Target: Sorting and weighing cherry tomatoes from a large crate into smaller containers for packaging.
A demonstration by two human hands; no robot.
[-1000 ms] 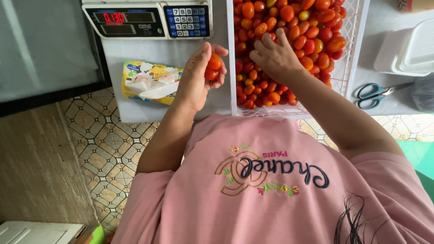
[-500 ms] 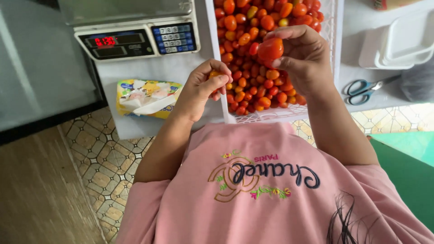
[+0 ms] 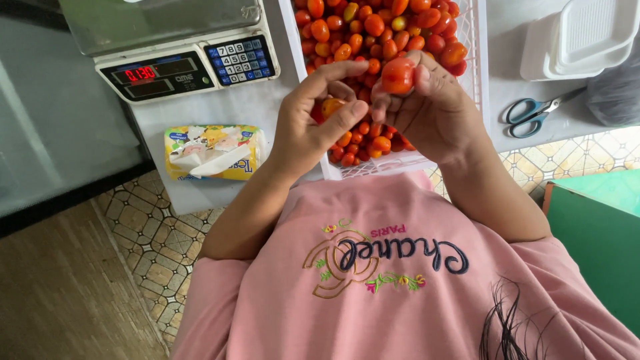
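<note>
Above the white crate (image 3: 481,80), I hold both hands over the heap of small tomatoes (image 3: 373,27). My right hand (image 3: 437,110) has its fingers (image 3: 421,75) closed on a red tomato (image 3: 398,75), which sits at the fingertips with its upper face showing. My left hand (image 3: 313,123) has thumb and forefinger pinched on a smaller orange tomato (image 3: 332,107), lying between the thumb pad and the curled fingers, just left of the red one. The two fruits are near each other but apart.

As to progress, I judge the sorting to be at an early or middle stage: the crate beneath the fingers is well filled. Left of my left hand, the scale (image 3: 180,63) shows a lit reading, though its pan is mostly out of view. Right of my right hand, stacked white trays (image 3: 587,40) and scissors (image 3: 537,113) lie on the surface.
</note>
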